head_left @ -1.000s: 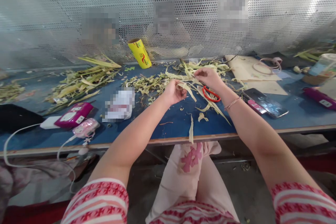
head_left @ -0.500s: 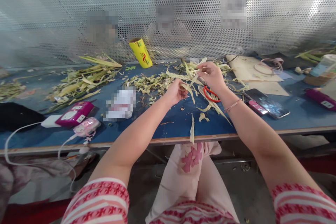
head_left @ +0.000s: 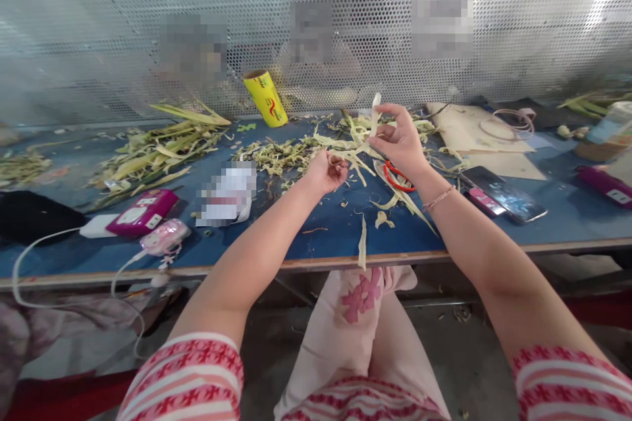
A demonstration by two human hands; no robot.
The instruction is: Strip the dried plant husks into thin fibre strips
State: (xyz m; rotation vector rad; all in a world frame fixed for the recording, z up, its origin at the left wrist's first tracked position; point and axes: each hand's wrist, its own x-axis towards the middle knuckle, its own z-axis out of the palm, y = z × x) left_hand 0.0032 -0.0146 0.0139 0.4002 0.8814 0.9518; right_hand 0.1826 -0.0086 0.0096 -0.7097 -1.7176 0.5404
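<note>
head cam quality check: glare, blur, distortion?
Head view: strong glare on the perforated metal screen at top right; table edge bows from wide-angle distortion; blurred patches sit on the screen; both hands, left hand and right hand, look sharp.

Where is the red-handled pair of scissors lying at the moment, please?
In the head view, the red-handled scissors lie on the blue table right of centre, partly under the right hand, among pale husk strips, left of the phone.

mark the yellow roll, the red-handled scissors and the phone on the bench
yellow roll [head_left: 265, 100]: head view, middle of its yellow side.
red-handled scissors [head_left: 395, 177]: head view, red handle loop below the right hand.
phone [head_left: 503, 193]: head view, centre of its screen.
</note>
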